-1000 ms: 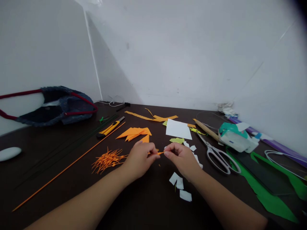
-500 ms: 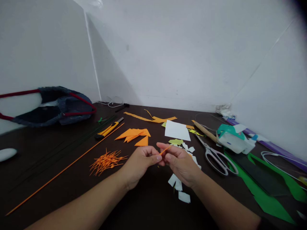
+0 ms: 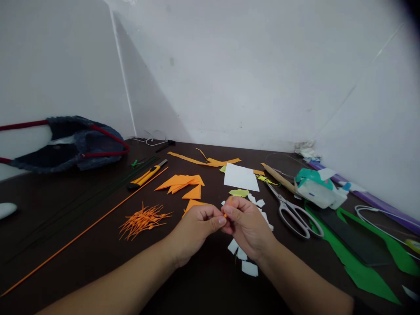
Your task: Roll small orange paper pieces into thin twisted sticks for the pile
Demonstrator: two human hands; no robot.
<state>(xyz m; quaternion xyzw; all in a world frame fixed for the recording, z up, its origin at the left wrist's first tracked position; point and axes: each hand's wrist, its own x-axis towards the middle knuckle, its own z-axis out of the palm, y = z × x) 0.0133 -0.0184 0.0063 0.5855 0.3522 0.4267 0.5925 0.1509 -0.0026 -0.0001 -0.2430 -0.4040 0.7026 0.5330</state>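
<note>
My left hand (image 3: 205, 223) and my right hand (image 3: 246, 221) meet over the dark table, fingertips touching. Both pinch one small twisted strip of orange paper (image 3: 225, 215); most of it is hidden by the fingers. To the left of my left hand lies a loose heap of thin twisted orange strips (image 3: 144, 220). Folded orange paper pieces (image 3: 182, 181) are spread beyond it, and one more orange piece (image 3: 193, 204) shows partly behind my left hand. Small white paper scraps (image 3: 250, 268) lie under and around my right hand.
Scissors (image 3: 295, 214) and green paper (image 3: 367, 275) lie on the right, near a dark phone-like slab (image 3: 357, 240). A yellow cutter (image 3: 146, 175), a long orange stick (image 3: 85, 231) and a denim bag (image 3: 72, 144) are on the left. A white sheet (image 3: 242, 177) lies ahead.
My right fingers have closed over the orange strip, which stuck out between the hands before and is now mostly covered. The view has shifted slightly.
</note>
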